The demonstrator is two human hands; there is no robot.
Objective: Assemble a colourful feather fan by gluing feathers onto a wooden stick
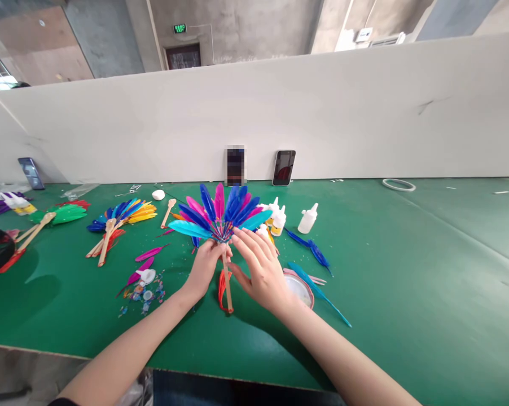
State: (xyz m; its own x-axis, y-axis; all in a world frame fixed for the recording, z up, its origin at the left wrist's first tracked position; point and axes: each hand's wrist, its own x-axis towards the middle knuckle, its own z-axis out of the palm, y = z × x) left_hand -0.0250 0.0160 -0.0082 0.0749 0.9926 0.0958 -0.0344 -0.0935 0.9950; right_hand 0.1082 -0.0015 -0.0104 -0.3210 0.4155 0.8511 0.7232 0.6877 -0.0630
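Observation:
A feather fan of blue, magenta and turquoise feathers spreads out above a wooden handle with a red cord at its lower end. My left hand is closed round the top of the handle, where the quills meet. On the fan's right side, my right hand has its fingers stretched out, with the fingertips at the base of the feathers. Behind the right fingers stand white glue bottles, partly hidden. A round lid or dish lies beside my right wrist, with a loose turquoise feather across its edge.
More feather fans with wooden handles lie to the left. Magenta feathers and a pile of colourful bits are nearer. A glue bottle and blue feathers sit right. Phones lean on the white partition.

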